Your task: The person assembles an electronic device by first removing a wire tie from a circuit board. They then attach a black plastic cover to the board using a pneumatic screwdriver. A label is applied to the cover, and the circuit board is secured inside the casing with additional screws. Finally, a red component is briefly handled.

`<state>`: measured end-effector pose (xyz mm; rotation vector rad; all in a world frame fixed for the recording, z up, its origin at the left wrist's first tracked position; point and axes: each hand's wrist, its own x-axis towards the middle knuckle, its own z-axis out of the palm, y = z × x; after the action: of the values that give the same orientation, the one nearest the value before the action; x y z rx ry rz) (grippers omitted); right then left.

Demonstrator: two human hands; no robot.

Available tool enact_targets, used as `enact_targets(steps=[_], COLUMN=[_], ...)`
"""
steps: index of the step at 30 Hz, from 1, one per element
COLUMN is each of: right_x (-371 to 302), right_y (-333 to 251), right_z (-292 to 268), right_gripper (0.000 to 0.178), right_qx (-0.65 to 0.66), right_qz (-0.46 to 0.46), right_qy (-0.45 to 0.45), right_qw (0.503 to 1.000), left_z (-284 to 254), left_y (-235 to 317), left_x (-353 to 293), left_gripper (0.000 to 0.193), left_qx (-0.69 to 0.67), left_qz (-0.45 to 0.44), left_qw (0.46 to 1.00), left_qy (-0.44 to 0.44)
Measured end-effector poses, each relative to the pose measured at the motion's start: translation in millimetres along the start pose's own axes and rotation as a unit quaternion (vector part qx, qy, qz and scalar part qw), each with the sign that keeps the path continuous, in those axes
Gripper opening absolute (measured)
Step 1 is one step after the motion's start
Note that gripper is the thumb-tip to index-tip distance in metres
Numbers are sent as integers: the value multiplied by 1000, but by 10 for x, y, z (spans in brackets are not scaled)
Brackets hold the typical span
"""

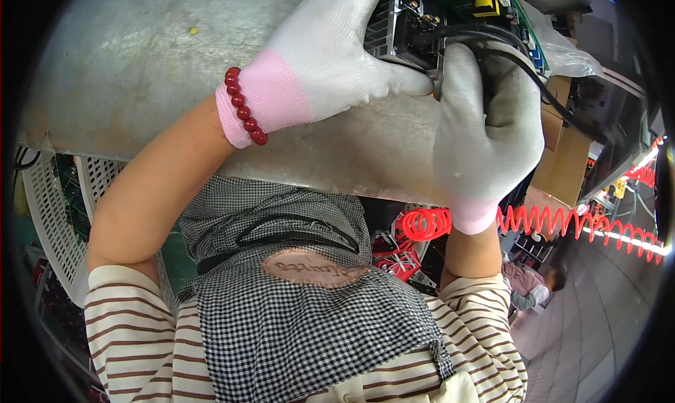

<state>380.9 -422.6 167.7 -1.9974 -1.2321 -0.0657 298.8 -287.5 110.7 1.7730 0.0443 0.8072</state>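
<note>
My left hand [344, 51], in a white glove with a pink cuff, is wrapped around the near left side of a circuit board assembly [404, 27]. Its thumb lies along the near edge; the other fingers are partly cut off by the picture's top edge. The assembly has a silver finned heat sink, a black block with brass-coloured screw terminals, and a green board with a yellow part. At the near right corner, my gloved right hand [492, 122] is closed, thumb and fingers bent. Black cables [496, 34] run over its fingertips; whatever it pinches is hidden.
The assembly rests on a worn metal tabletop [140, 86] with a small yellow bit [194, 31]. A red coiled hose [541, 221] stretches below my right wrist. White perforated baskets [56, 213] stand at left. Cardboard [566, 157] and clear plastic [569, 55] are at right; another person [531, 283] is farther off.
</note>
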Motion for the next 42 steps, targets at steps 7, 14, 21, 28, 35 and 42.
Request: enact_targets(steps=[7, 14, 21, 28, 35, 42], right_x=[64, 91, 137, 88, 65, 147], right_y=[103, 79, -74, -30, 166, 158], right_z=[-25, -29, 39, -58, 51, 21], right_gripper=[11, 11, 10, 10, 12, 12], right_qx=[-65, 72, 113, 69, 80, -55], right_qz=[-82, 15, 57, 15, -41, -175], right_qy=[-21, -32, 72, 30, 67, 25], right_qw=[994, 997, 989, 997, 994, 983], left_z=[11, 66, 15, -14, 2, 2], left_y=[-35, -217, -145, -20, -78, -42], left_x=[28, 82, 68, 82, 39, 60], left_gripper=[80, 81, 92, 92, 91, 92], left_qx=[-1, -95, -27, 30, -21, -40], left_qz=[-35, -20, 48, -42, 6, -24], left_qw=[999, 995, 998, 998, 1000, 999], left_qy=[1, 5, 6, -21, 6, -3])
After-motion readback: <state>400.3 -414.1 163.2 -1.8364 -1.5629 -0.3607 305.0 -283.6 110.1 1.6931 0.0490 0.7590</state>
